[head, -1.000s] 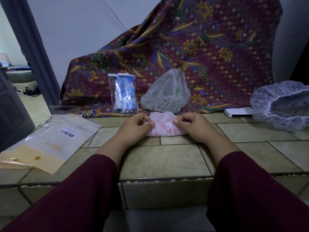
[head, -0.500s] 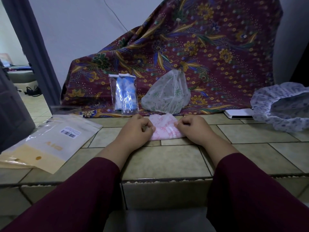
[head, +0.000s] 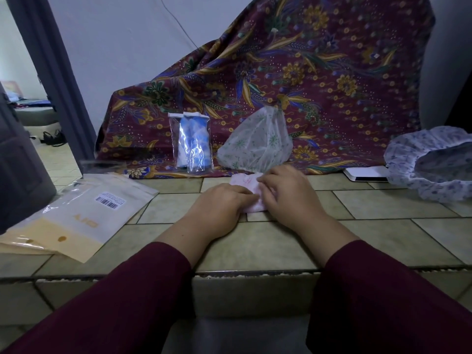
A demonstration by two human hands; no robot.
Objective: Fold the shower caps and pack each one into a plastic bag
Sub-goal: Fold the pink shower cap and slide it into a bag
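A pink shower cap (head: 245,180), folded small, lies on the tiled ledge (head: 383,205) in the middle. My left hand (head: 219,203) holds its left side with curled fingers. My right hand (head: 286,190) lies over its right part and grips it, hiding most of it. Behind stands a clear plastic bag (head: 193,141) with a blue cap packed inside. To its right a white cap with green print (head: 255,141) leans on the batik cloth. A white cap with purple flowers (head: 431,162) lies open at the far right.
A stack of flat plastic bags with a barcode label (head: 76,215) lies at the left. A maroon batik cloth (head: 306,72) drapes the back. A white flat device (head: 365,173) sits by the flowered cap. The ledge's front edge (head: 255,273) runs under my forearms. A doorway opens far left.
Both hands have closed in on the pink cap: my right hand moved left over it, and the cap now shows much smaller between them.
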